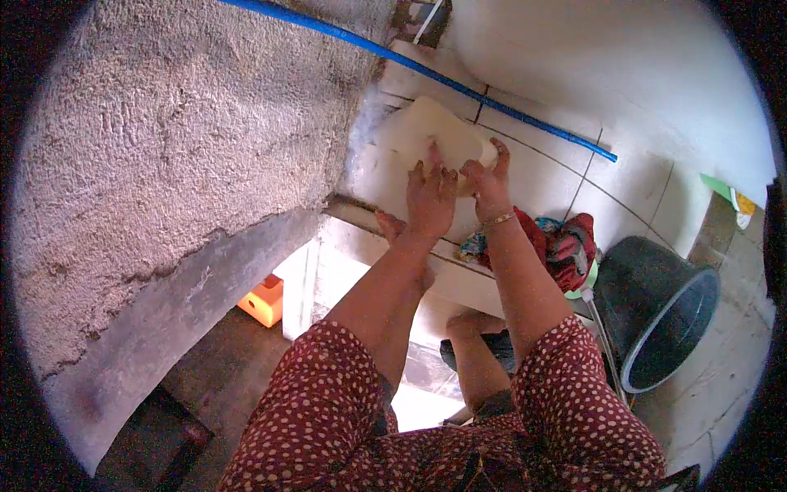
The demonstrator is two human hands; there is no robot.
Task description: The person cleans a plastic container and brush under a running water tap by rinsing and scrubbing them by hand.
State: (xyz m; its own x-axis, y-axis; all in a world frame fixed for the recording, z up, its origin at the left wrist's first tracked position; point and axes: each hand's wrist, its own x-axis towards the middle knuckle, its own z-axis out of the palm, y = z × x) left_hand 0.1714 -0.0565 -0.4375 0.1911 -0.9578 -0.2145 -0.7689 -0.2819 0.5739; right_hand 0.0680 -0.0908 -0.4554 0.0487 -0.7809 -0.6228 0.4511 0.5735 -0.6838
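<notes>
A pale cream, smooth-looking slab-like piece (426,123) lies at a tilt over the white tiles, beyond both hands; its exact kind I cannot make out. My right hand (490,189) has its thumb and forefinger at the piece's right edge, gripping it, with a bracelet at the wrist. My left hand (430,205) is against its near side, the fingers stretched and slightly apart. A pinkish patch shows on the piece just past the left fingertips. Red and patterned cloth (566,250) lies crumpled beside my right forearm.
A blue pipe (459,85) crosses above the tiles (557,176). A rough wall (197,107) rises at left. A dark bucket (664,316) lies tipped at right. My bare foot (390,225) is by the ledge (459,261). An orange box (264,301) stands lower left.
</notes>
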